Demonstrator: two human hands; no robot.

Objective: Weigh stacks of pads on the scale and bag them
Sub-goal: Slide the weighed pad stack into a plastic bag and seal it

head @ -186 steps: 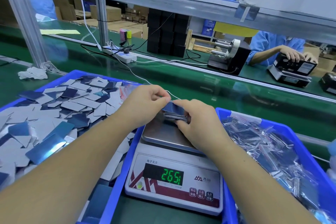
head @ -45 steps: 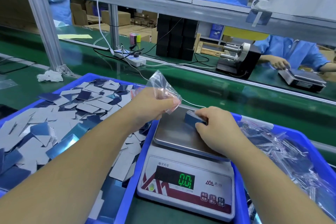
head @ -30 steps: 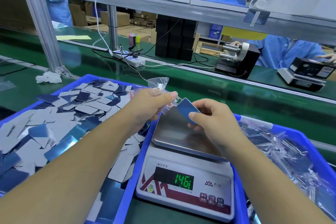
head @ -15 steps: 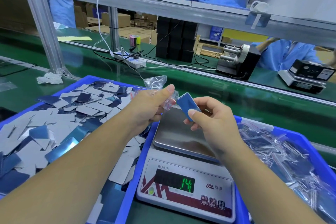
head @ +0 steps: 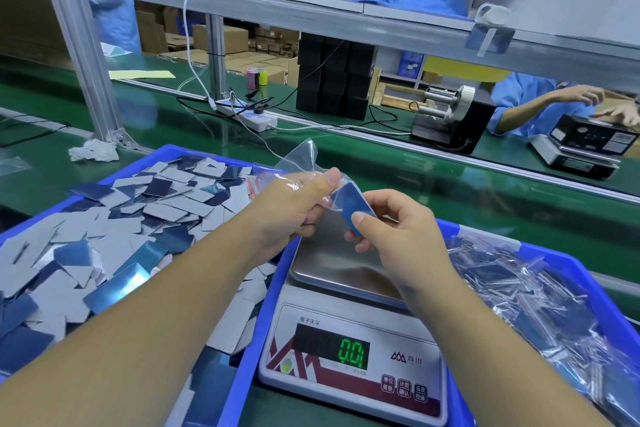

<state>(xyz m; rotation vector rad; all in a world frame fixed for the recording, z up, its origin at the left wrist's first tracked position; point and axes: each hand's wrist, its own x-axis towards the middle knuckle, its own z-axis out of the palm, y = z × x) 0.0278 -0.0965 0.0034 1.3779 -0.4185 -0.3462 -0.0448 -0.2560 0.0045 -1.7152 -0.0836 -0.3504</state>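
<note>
My right hand [head: 398, 229] pinches a small stack of blue pads [head: 351, 205] above the scale [head: 349, 333]. The stack's upper corner touches the mouth of a clear plastic bag [head: 304, 158], which my left hand [head: 294, 208] pinches between thumb and fingers. The scale's steel pan [head: 329, 263] is bare and the green display reads 0.0. A blue bin [head: 239, 350] on the left holds several loose blue and grey pads [head: 114, 236]. Another blue bin [head: 554, 256] on the right holds several bagged stacks [head: 519, 295].
A green conveyor belt [head: 415, 177] runs behind the bins, with a power strip [head: 249, 114] and cables on it. Across the belt stand black boxes [head: 332, 76], a tape dispenser [head: 450, 121] and a second scale [head: 581, 152] where another person in blue works. A metal rail crosses overhead.
My right hand lifted the pad stack off the scale pan and brought it up to the bag's mouth. The display dropped to 0.0. My left hand kept holding the bag.
</note>
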